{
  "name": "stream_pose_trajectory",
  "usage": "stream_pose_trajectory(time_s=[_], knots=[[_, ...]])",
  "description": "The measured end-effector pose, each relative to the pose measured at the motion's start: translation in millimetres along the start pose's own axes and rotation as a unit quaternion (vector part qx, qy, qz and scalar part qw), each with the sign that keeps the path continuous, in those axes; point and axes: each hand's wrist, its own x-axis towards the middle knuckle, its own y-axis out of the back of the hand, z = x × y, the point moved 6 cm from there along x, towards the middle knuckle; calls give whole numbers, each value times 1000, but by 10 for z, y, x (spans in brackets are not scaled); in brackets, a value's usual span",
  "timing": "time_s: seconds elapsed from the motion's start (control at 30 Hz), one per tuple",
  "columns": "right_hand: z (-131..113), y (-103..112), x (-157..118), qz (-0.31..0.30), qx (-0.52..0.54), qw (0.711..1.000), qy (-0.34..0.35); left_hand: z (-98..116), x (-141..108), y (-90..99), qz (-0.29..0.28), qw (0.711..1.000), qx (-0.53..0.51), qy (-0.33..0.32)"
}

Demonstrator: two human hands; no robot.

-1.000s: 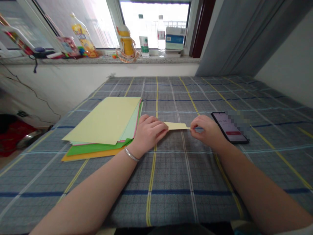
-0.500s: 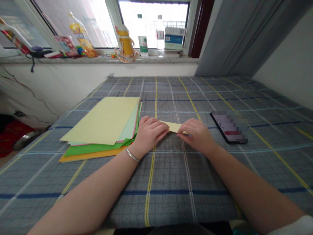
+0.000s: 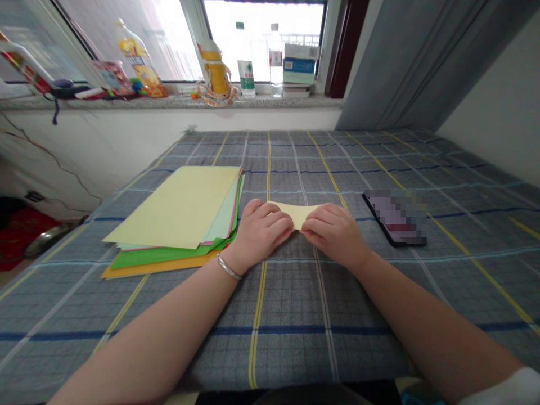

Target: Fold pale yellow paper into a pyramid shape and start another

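Pale yellow paper strip [image 3: 291, 214] clamped between my left hand [image 3: 262, 229] and right hand [image 3: 333, 235], hands nearly together. Coloured paper stack [image 3: 177, 211] at 9 o'clock, phone [image 3: 394, 218] at 3, clear plastic water bottle [image 3: 275, 62] on windowsill [image 3: 169, 102] at 12.

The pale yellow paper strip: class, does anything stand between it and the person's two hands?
Nothing visible does. The left hand and right hand both touch the pale yellow paper strip directly. The stack of coloured paper lies beyond the left hand and the phone beyond the right, both apart from the strip.
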Motion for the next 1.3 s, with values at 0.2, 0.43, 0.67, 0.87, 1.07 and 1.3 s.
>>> stream_pose_trajectory(time_s=[0.2, 0.43, 0.67, 0.87, 1.07, 1.3], knots=[[89, 114, -22, 27, 3, 1000, -12, -64, -24, 60, 22, 1000, -1, -4], [253, 221, -70, 35, 42, 998, -45, -169, -27, 150, 22, 1000, 2, -2], [335, 281, -86, 17, 36, 999, -21, -189, -21, 191, -8, 999, 24, -31], [421, 326, -115, 28, 39, 998, -38, -287, -41, 243, -27, 998, 48, -36], [475, 234, -149, -47, 102, 992, -49, -388, -89, 13, -92, 994, -1, 57], [524, -125, -314, -194, 118, 968, -111, -253, -159, -334, -177, 972, -49, 145]])
